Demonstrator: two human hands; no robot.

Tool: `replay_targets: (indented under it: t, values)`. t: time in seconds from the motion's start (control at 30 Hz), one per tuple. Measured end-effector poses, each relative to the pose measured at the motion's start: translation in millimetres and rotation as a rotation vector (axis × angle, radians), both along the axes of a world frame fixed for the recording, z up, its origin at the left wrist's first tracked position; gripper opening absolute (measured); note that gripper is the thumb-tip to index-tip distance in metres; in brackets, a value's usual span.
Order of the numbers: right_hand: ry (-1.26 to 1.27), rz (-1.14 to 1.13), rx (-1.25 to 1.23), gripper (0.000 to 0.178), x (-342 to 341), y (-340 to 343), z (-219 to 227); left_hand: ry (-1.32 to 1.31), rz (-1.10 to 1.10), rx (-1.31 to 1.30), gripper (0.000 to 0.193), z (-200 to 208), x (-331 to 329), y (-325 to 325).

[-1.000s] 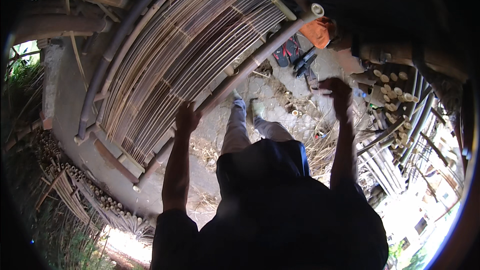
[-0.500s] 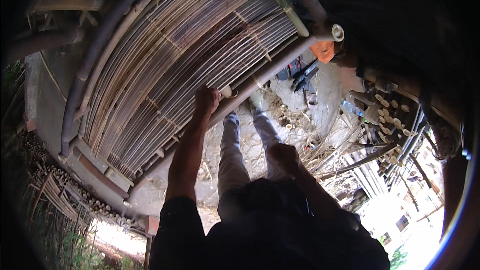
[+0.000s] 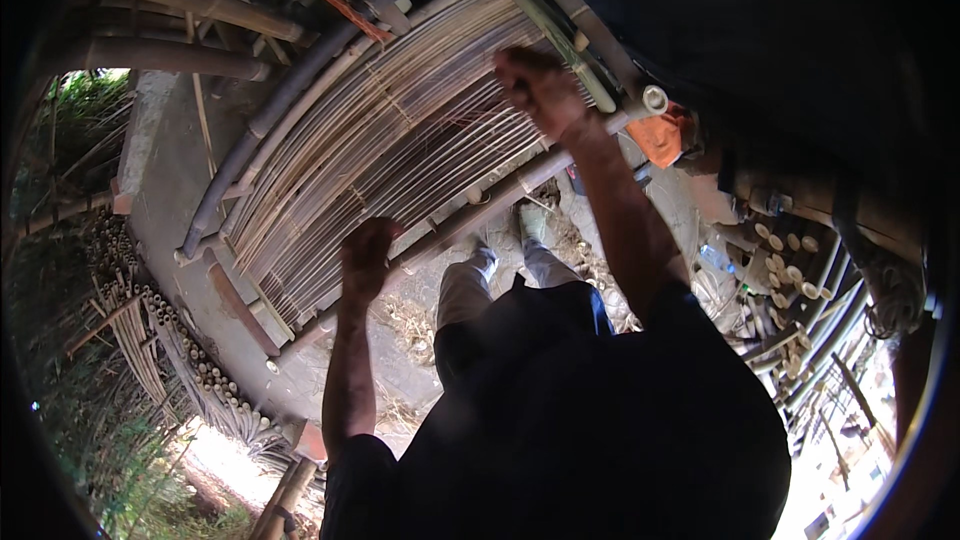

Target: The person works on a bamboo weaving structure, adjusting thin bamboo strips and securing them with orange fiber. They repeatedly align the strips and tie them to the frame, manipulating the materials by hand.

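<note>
We see: long slatted bamboo panel (image 3: 390,155), striped tan and brown | slim round bamboo pole (image 3: 558,40), dull green | crumpled cloth (image 3: 655,140), orange | shirt (image 3: 600,420), near-black | trousers (image 3: 463,292), pale grey

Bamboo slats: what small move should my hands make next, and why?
Perhaps press lightly on the slats with your right hand to feel whether they sit firmly. It appears over their upper right part, though contact is unclear, and your left hand appears near the long near rail.

Near the right fingers (image 3: 512,66), thin, matt brown bamboo slats (image 3: 388,140) are edged by a smooth, round brown bamboo pole (image 3: 508,191).
</note>
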State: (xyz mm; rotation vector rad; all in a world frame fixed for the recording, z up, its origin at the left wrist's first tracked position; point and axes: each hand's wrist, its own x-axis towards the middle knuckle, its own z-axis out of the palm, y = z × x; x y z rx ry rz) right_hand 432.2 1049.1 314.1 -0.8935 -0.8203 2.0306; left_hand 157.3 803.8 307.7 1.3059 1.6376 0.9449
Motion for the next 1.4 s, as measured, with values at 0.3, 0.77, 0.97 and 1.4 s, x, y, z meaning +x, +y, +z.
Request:
replay_targets:
  t: [0.3, 0.77, 0.97, 1.4]
  values:
    - [-0.029, -0.175, 0.366, 0.011, 81.2, 113.6, 110.6, 0.066, 0.216, 0.391, 0.034, 111.6, -247.2, -92.7]
    - [-1.55, -0.293, 0.807, 0.029, 159.4, -28.1, 228.6, 0.669, 0.435, 0.512, 0.024, 229.6, -254.1, -139.8]
    - [-0.448, 0.372, 0.515, 0.019, -16.3, -170.7, 187.0, 0.513, -0.38, 0.501, 0.011, 201.5, -23.0, -9.5]
    - [-0.481, -0.596, 0.192, 0.015, 152.0, -201.9, 138.0, 0.128, -0.081, 0.285, 0.008, 134.9, -56.0, 2.5]
